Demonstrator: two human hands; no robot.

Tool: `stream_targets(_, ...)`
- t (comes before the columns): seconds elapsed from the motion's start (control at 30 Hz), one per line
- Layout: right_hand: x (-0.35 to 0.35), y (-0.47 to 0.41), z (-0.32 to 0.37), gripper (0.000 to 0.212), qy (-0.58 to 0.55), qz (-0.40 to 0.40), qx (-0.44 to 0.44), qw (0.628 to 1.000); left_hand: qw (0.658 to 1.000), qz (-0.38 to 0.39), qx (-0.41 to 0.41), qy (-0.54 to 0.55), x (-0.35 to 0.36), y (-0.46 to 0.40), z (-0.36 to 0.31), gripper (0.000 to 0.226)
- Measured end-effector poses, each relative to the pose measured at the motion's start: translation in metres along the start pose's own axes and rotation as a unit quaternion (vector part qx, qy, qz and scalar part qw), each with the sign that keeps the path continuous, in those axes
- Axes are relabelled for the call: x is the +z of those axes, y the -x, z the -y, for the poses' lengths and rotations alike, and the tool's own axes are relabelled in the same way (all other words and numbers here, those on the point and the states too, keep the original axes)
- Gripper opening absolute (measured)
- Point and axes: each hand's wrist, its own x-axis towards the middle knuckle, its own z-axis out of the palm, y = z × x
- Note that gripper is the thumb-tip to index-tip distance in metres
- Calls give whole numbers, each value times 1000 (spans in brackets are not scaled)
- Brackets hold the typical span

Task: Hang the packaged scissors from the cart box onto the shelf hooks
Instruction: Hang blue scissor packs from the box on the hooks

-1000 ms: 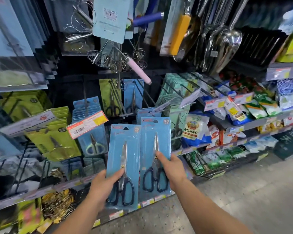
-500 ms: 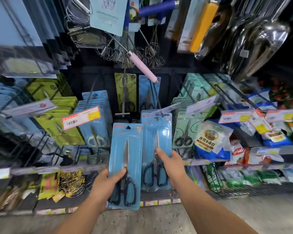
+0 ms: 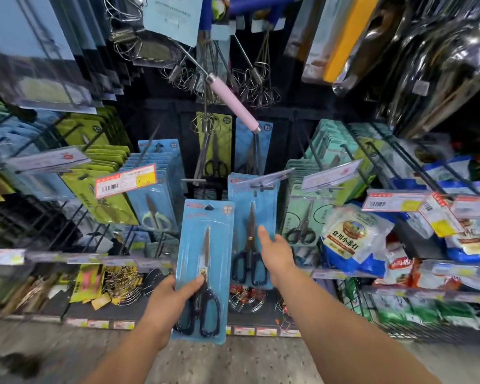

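- Nearest me, my left hand [image 3: 169, 300] pinches a scissors pack [image 3: 203, 270], unhung, by its lower edge.
- Beyond it, my right hand [image 3: 275, 252], fingers spread, steadies a second pack [image 3: 254, 214] under its hook [image 3: 257, 186].
- Next, I judge, the held pack's hole needs lining up with a hook.

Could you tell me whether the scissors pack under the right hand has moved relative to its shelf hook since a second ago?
Yes. The scissors pack has gone up and back: its top now sits behind the hook's price tag, the right hand on it.
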Motion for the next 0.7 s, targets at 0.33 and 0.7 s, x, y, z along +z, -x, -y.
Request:
stream_targets(0.33,6,-10,8,65,8,12,42,999,1000,2,12,-4,2,3,-5,26)
stream_targets(0.7,-3,15,-22,53,-21,101,109,989,999,25,20,27,8,2,-2,25)
